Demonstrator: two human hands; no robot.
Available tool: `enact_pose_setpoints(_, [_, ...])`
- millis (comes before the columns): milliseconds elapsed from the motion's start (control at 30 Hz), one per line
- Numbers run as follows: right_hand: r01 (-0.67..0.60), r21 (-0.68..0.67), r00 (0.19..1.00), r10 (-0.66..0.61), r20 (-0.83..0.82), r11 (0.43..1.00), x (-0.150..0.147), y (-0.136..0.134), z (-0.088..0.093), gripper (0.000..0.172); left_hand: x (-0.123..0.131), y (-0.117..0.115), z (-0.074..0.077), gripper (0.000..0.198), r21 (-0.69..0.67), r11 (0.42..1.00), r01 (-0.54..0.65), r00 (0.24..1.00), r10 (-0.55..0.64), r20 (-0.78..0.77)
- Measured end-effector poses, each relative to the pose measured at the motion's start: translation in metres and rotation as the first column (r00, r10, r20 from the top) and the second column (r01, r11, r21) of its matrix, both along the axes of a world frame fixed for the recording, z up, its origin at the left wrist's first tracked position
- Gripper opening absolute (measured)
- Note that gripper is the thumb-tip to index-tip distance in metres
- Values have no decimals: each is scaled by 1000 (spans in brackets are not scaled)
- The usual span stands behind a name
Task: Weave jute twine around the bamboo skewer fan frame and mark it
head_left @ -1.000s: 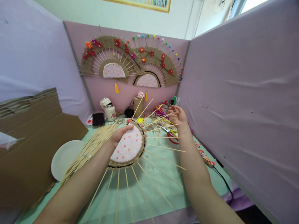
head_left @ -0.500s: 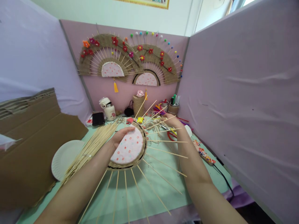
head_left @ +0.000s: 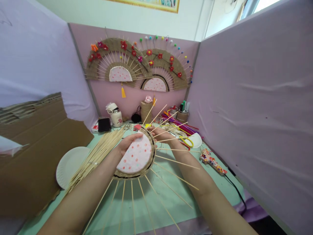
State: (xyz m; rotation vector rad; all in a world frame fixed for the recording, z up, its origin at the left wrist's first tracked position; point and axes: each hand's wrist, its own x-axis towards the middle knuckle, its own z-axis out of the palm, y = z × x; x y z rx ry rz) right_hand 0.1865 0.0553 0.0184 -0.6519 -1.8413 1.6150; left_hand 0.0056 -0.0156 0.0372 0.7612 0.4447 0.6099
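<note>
A half-round fan (head_left: 135, 153) made of pink-dotted cloth, with a twine-wrapped, black-striped rim and thin bamboo sticks spreading from it, is tilted above the table. My left hand (head_left: 128, 143) grips its straight side, thumb on the cloth and the other fingers behind. At the upper right of the rim, my right hand (head_left: 162, 134) is closed behind the sticks, close against the twine. Sticks and rim partly cover those fingers, so I cannot make out what is between them.
A bundle of bamboo sticks (head_left: 102, 145) overlaps a paper plate (head_left: 65, 163) beside torn cardboard (head_left: 36, 163). Yellow-handled scissors (head_left: 187, 141), a white piece (head_left: 196, 140) and a flowered glue gun (head_left: 211, 161) with a cord lie right. A twine spool (head_left: 146, 112) and bottle (head_left: 116, 117) stand behind.
My right hand has moved left, from the pile of craft materials to the fan's rim, uncovering the scissors. My left hand still holds the fan in nearly the same place.
</note>
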Motion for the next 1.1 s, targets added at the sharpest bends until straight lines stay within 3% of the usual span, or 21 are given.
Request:
enact_pose_setpoints(133, [-15,-76,998,11,-55,997,25,6,1,28,-2,-1,2,48,-22,999,-35,999,35,-22])
enact_pose_setpoints(300, [193,-48,955,-199,-221,980,72,21,5,24,-1,-2,2,46,-1,999,-38,999,38,1])
enact_pose_setpoints(500, [310,-137,730,-327,-600,941,98,28,12,21,5,-1,-8,50,-19,1000,24,999,-24,31])
enact_pose_setpoints(600, [352,-200,636,-391,-665,914,97,34,12,21,9,0,-15,49,-49,998,48,998,-46,36])
enact_pose_setpoints(700, [367,-216,596,-407,-692,905,95,42,13,18,13,0,-19,47,-83,995,60,998,-59,20])
enact_pose_setpoints(900, [325,-231,635,-393,-665,917,92,61,21,18,20,-1,-19,44,-96,994,44,999,-42,20])
enact_pose_setpoints(1100, [204,-365,826,-360,-433,908,77,85,31,12,17,-1,-18,47,-101,995,11,1000,-10,10])
